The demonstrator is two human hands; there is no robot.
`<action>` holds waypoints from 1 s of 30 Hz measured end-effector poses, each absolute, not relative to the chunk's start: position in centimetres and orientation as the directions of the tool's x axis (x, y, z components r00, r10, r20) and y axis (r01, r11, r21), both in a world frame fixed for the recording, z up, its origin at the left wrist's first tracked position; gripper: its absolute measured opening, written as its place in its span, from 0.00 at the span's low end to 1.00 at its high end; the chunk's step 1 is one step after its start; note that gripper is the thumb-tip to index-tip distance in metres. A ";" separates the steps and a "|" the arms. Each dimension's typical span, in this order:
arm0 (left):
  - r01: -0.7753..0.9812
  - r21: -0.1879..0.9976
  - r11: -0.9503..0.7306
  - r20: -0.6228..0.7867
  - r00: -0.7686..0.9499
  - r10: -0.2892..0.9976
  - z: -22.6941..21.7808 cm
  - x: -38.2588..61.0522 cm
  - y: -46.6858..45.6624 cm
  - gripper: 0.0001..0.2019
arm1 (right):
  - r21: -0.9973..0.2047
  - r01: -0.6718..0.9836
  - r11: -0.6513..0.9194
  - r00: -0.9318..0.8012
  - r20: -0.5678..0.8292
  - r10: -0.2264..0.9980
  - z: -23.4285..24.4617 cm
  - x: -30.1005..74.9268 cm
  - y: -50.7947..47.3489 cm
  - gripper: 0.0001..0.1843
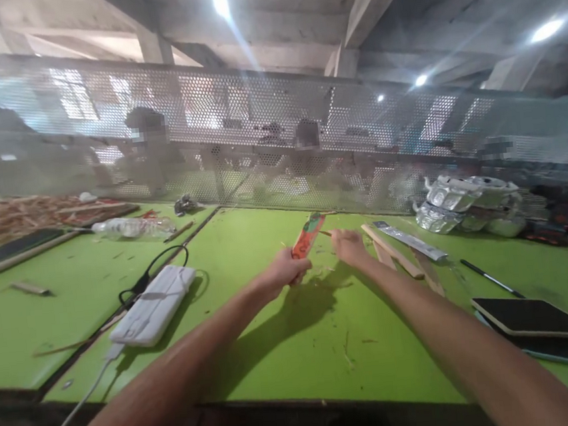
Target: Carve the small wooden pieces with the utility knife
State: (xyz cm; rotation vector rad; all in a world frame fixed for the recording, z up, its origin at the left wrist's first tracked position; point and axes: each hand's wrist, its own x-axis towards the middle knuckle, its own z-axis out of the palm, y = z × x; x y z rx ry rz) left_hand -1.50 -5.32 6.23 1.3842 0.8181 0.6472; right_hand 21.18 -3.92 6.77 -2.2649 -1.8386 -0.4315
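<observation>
My left hand [284,268] is closed around the lower end of a flat orange-red painted stick [308,235], which tilts up and to the right above the green table [285,333]. My right hand [349,245] is closed in a pinch on a thin stick [324,233] whose tip touches the orange piece near its top. Both forearms stretch out over the table's middle. Small shavings lie on the table under my hands.
Wooden slats [393,253] and a silver strip [410,240] lie right of my hands, then a pen [491,279], dark boards [530,316] and foil bundles [464,202]. A white power bank [152,306] with cables and a plastic bottle [132,227] lie left. People sit behind a mesh screen [256,128].
</observation>
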 end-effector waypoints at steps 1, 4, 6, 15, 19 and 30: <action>0.070 0.993 0.098 -0.121 0.569 0.813 6.1 -1.6 -5.0 0.13 | 0.010 0.972 -0.235 0.220 0.317 0.923 6.6 21.5 -4.1 0.18; 0.099 0.989 0.108 -0.144 0.537 0.831 5.2 -2.2 -3.8 0.14 | -0.065 0.953 -0.297 0.304 0.235 0.923 5.9 21.7 -4.3 0.20; 0.110 0.988 0.110 -0.152 0.527 0.836 4.6 -2.4 -3.4 0.13 | -0.108 0.949 -0.297 0.313 0.189 0.931 5.5 21.2 -4.5 0.24; 0.125 0.990 0.071 -0.129 0.551 0.825 4.2 -1.6 -4.6 0.13 | -0.010 0.995 -0.098 0.097 0.278 0.956 4.8 16.7 -7.1 0.22; 0.148 0.989 0.015 -0.097 0.569 0.817 3.8 -1.3 -4.7 0.12 | 0.004 0.981 -0.194 0.187 0.241 0.952 5.7 16.3 -7.6 0.21; 0.150 0.989 -0.007 -0.073 0.523 0.849 3.8 -0.7 -4.6 0.16 | 0.050 0.973 -0.224 0.203 0.271 0.941 5.6 17.0 -5.6 0.25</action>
